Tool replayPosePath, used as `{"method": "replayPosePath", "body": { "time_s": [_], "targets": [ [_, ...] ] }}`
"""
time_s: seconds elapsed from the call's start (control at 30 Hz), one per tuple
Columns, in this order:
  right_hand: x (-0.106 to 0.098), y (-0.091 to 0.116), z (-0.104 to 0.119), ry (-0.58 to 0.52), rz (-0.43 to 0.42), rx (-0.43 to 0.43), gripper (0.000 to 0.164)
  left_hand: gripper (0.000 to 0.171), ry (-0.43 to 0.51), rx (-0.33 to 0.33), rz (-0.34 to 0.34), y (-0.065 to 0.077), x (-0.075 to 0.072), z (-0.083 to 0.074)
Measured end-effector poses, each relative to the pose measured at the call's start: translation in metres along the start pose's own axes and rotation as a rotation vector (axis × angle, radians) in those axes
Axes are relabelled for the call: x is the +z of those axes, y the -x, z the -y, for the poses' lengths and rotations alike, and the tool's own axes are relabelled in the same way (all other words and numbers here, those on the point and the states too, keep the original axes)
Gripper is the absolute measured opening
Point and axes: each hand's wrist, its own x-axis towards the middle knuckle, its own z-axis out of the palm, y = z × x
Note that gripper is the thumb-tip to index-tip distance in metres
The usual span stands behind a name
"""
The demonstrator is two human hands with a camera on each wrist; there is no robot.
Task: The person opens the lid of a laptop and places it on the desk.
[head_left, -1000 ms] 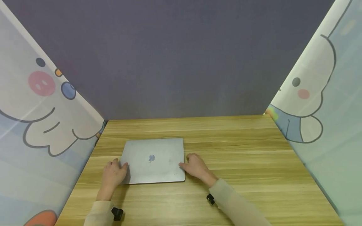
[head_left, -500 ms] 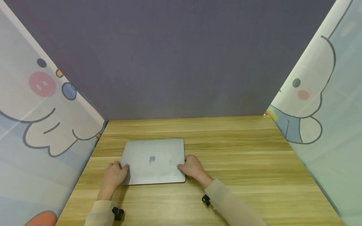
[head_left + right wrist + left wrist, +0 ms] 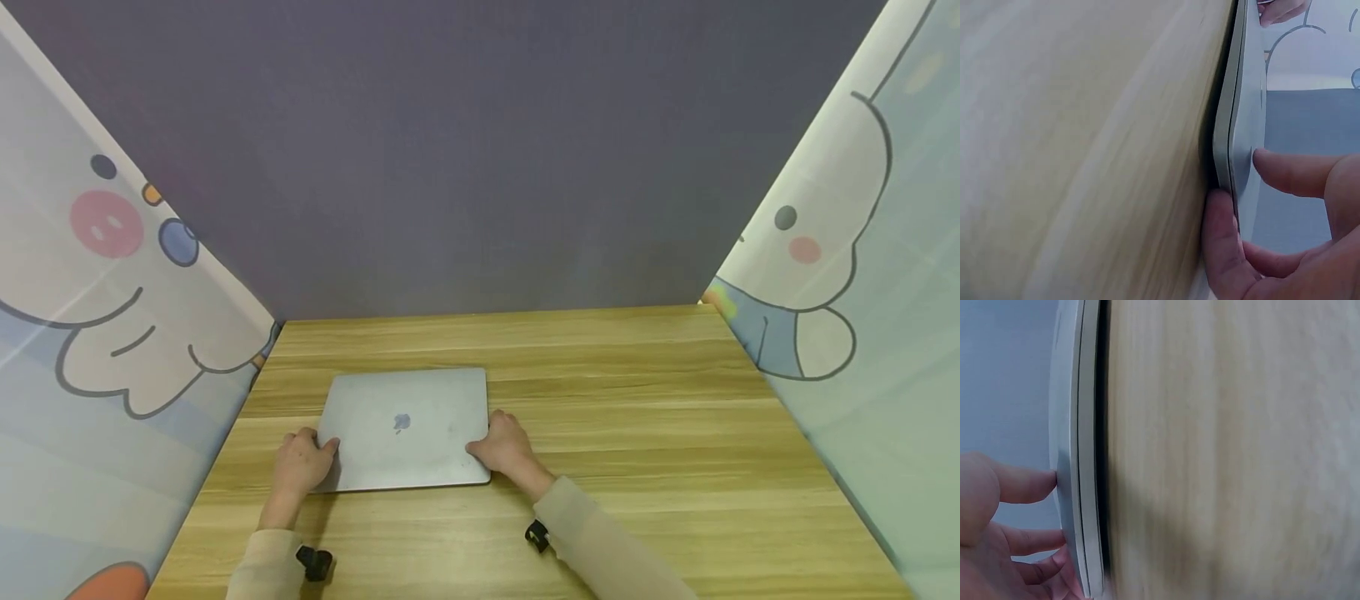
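A closed silver laptop (image 3: 405, 429) with an apple logo on its lid lies flat on the wooden table, left of centre in the head view. My left hand (image 3: 302, 462) grips its left edge, thumb on the lid and the other fingers at the side; the left wrist view shows the thumb (image 3: 1032, 485) touching the lid. At the opposite edge my right hand (image 3: 506, 446) holds the near right part. In the right wrist view its thumb (image 3: 1294, 172) rests on the lid and a finger (image 3: 1221, 231) reaches under the edge. The undersides of most fingertips are hidden.
The wooden table (image 3: 637, 433) stretches to the right of the laptop. A dark grey panel (image 3: 480, 158) stands along its back edge. Cartoon-printed curtains hang at the left (image 3: 45, 450) and right (image 3: 900, 333). Small black wrist cameras sit on both sleeves.
My right hand has moved slightly left onto the laptop's edge, its thumb further over the lid, and its forearm has shifted left. My left hand and the laptop have hardly moved.
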Motion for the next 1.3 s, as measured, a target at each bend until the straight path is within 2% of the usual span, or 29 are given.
{"method": "replayPosePath", "body": {
  "time_s": [0.23,0.53,0.73,0.97,1.3],
  "targets": [
    [0.0,0.002,-0.002,-0.052,0.006,0.011,0.05,0.054,0.048,-0.006,0.009,0.0,0.001,0.004],
    [-0.005,0.004,-0.007,-0.282,0.042,0.044,0.064,0.059,0.24,-0.002,0.072,0.001,-0.002,0.012],
    [-0.008,0.005,-0.014,-0.408,0.077,0.039,0.07,0.061,0.291,-0.016,0.106,0.006,-0.004,0.012],
    [-0.014,0.003,-0.024,-0.454,0.059,0.049,0.069,0.06,0.317,-0.011,0.111,0.01,-0.001,0.008],
    [-0.031,0.003,-0.039,-0.45,0.03,0.06,0.07,0.058,0.311,0.019,0.074,0.014,0.006,-0.015]
  ]
}}
